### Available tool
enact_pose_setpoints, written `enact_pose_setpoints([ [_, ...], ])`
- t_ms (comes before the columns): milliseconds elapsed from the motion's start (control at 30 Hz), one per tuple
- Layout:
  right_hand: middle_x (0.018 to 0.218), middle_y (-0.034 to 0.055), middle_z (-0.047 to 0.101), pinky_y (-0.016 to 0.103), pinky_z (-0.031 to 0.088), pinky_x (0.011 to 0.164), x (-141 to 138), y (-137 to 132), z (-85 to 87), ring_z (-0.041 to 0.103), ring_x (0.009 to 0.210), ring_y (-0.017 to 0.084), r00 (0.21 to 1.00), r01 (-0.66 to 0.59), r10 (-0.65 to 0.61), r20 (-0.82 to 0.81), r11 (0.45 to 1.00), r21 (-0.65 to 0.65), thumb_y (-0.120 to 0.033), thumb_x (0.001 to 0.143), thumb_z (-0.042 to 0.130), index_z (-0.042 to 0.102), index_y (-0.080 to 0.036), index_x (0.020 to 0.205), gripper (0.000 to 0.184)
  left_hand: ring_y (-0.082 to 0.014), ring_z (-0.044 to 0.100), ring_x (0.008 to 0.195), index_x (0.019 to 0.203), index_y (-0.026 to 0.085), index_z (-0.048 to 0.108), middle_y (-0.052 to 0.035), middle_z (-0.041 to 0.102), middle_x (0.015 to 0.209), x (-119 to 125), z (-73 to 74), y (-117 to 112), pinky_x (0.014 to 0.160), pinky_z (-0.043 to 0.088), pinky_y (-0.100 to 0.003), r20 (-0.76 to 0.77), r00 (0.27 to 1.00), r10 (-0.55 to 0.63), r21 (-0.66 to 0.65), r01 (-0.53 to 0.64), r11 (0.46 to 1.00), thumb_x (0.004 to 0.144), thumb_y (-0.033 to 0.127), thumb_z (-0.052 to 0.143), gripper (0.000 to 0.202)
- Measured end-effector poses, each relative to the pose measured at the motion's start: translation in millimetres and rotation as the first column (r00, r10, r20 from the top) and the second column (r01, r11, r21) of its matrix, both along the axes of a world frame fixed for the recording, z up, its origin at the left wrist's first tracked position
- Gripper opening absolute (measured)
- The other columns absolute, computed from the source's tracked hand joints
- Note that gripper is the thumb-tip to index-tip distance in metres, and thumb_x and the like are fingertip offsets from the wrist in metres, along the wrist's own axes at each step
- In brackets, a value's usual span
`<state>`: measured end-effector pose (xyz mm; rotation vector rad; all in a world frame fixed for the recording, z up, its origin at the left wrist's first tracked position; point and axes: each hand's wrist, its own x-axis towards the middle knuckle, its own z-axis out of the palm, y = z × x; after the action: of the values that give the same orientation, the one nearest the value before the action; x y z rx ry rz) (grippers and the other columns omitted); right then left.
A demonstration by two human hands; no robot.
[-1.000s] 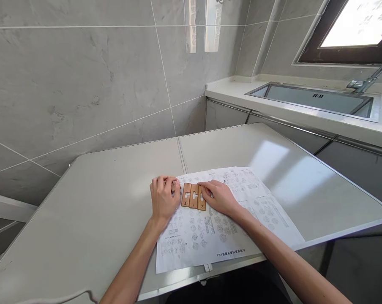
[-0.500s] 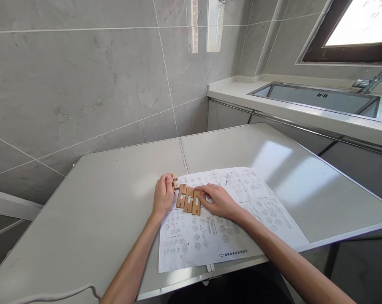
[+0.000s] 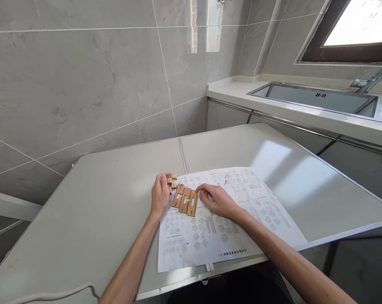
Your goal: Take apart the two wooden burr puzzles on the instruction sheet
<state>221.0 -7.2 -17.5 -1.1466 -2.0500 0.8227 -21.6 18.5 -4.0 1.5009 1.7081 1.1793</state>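
My left hand [image 3: 160, 196] is closed around a cluster of small notched wooden blocks [image 3: 173, 181], partly hidden behind its fingers. Just right of it, three flat wooden puzzle pieces lie side by side on a printed sheet [image 3: 229, 245]. They are the slotted piece marked 3 [image 3: 175, 202], the piece marked 1 [image 3: 182, 205] in the middle, and the piece marked 2 [image 3: 190, 211] on the right. My right hand [image 3: 218, 200] rests on the sheet with loosely bent fingers and nothing held. Its index fingertip is at the upper right corner of piece 2; contact is hard to tell.
The sheet of line drawings lies on a light folding table [image 3: 83, 219] with a seam down its middle. A grey tiled wall [image 3: 83, 84] stands behind. At the back right are a counter with a sink [image 3: 317, 99] and a faucet [image 3: 365, 84].
The three flat pieces have slid left and turned slightly. My left hand has shifted a little left, and more of the small blocks shows. A gap has opened between my right palm and piece 2.
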Motion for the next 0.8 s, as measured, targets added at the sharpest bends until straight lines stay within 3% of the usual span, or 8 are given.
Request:
enact_pose_setpoints([
  [133, 0.066, -0.0043, 0.058, 0.028, 0.039, 0.062, 0.8, 1.2, -1.7, 0.052, 0.058, 0.016, 0.993, 0.099, -0.100, 0.060, 0.995, 0.019, -0.018, 0.100, 0.049, 0.068, -0.023, 0.105, 0.020, -0.0242, 0.070, 0.099, 0.117, 0.026, 0.068, -0.0071, 0.075, 0.114, -3.4, -1.2, 3.3, 0.084, 0.053, -0.038, 0.017, 1.000, 0.017, 0.025, -0.017, 1.000, 0.109, 0.058, 0.033, 0.048],
  [267, 0.063, -0.0056, 0.056, 0.028, 0.037, 0.061, 0.6, 1.3, -2.8, 0.049, 0.055, 0.014, 0.990, 0.107, -0.109, 0.091, 0.994, 0.029, -0.015, 0.099, 0.049, 0.068, -0.023, 0.102, 0.020, -0.0250, 0.068, 0.114, 0.112, 0.026, 0.068, -0.0071, 0.073, 0.124, -7.0, -2.4, 7.6, 0.094, 0.052, -0.038, 0.039, 0.999, 0.033, 0.063, -0.035, 0.997, 0.109, 0.056, 0.035, 0.045],
  [500, 0.066, -0.0038, 0.060, 0.028, 0.038, 0.061, 0.5, 1.5, -2.6, 0.054, 0.058, 0.016, 0.990, 0.088, -0.093, 0.108, 0.995, 0.053, -0.013, 0.099, 0.049, 0.068, -0.023, 0.103, 0.022, -0.0254, 0.069, 0.112, 0.111, 0.025, 0.068, -0.0084, 0.074, 0.125, -6.3, -4.4, 7.7, 0.091, 0.054, -0.038, 0.045, 0.999, 0.028, 0.064, -0.031, 0.997, 0.107, 0.059, 0.038, 0.045],
  [700, 0.100, 0.0029, 0.071, 0.030, 0.042, 0.065, 0.2, 1.3, -1.6, 0.054, 0.061, 0.014, 0.987, 0.122, -0.132, 0.088, 0.986, 0.112, -0.017, 0.102, 0.048, 0.066, -0.024, 0.110, 0.021, -0.0236, 0.069, 0.107, 0.110, 0.025, 0.068, -0.0077, 0.074, 0.124, -4.3, -2.8, 6.7, 0.087, 0.055, -0.036, 0.043, 0.999, 0.029, 0.048, -0.031, 0.998, 0.107, 0.057, 0.040, 0.043],
  [800, 0.091, 0.0006, 0.069, 0.030, 0.042, 0.065, 0.6, 1.4, -3.6, 0.052, 0.058, 0.014, 0.988, 0.105, -0.115, 0.103, 0.989, 0.102, -0.015, 0.100, 0.049, 0.066, -0.024, 0.115, 0.025, -0.0219, 0.070, 0.101, 0.110, 0.025, 0.068, -0.0074, 0.075, 0.122, -2.8, -0.1, 5.5, 0.079, 0.055, -0.033, 0.040, 0.999, 0.028, 0.033, -0.030, 0.999, 0.107, 0.056, 0.040, 0.042],
])
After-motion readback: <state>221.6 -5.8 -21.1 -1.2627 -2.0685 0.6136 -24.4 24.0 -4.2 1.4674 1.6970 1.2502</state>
